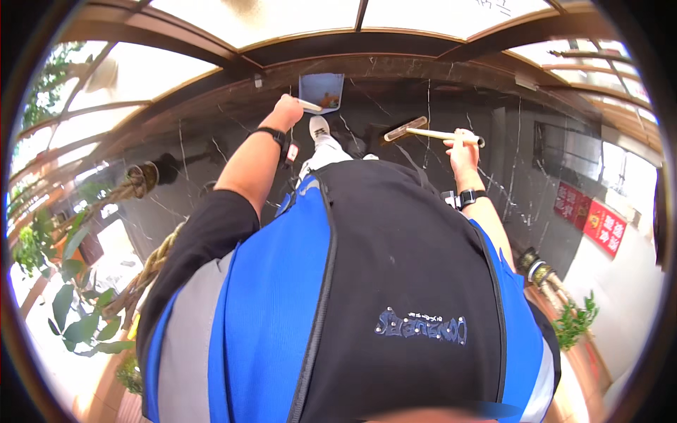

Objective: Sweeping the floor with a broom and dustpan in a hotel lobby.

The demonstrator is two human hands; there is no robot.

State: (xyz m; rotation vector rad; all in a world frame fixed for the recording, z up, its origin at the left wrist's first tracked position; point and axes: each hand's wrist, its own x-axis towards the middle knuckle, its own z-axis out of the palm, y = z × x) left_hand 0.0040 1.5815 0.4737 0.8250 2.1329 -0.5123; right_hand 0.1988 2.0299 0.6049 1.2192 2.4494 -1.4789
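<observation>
My left hand (289,112) is closed around the pale handle of a blue dustpan (321,87). Some brown debris lies in the pan, which rests on the dark marble-patterned floor just ahead of my white shoe (319,128). On the other side, my right hand (463,149) grips the pale handle of a broom (405,129). Its long narrow head is down at the floor, to the right of the dustpan and apart from it. The bristles are hard to make out.
Thick ropes on posts stand on both sides, the left one (143,180) nearer the dustpan. Leafy plants (82,320) are at the lower left, and another (576,322) is at the right. Wood-framed panels (349,45) border the floor ahead. Red signs bearing writing (604,227) appear at right.
</observation>
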